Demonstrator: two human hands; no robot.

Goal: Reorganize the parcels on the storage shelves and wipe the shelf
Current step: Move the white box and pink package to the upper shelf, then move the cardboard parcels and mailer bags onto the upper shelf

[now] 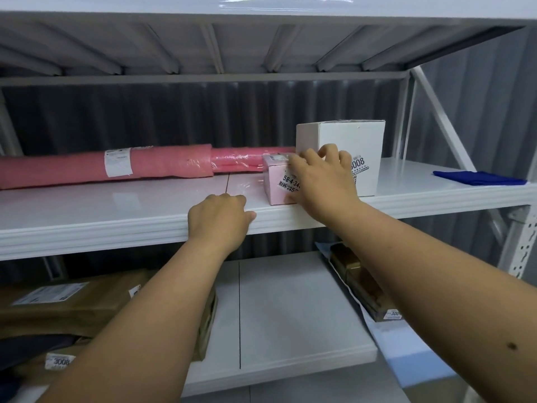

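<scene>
A small pink box point(278, 181) with a printed label stands near the front of the white middle shelf point(116, 210). My right hand point(322, 175) lies over its right side, fingers curled against the box and the taller white box point(348, 141) behind it. My left hand point(220, 219) grips the shelf's front edge, fingers curled over the lip. A long pink wrapped roll point(107, 167) lies along the back left. A blue cloth point(479, 178) lies folded at the shelf's right end.
On the lower shelf point(290, 309) sit brown parcels point(72, 303) at the left and a brown packet on a white bag point(363, 286) at the right. A white upright post point(520, 242) and diagonal brace frame the right side. Corrugated grey wall behind.
</scene>
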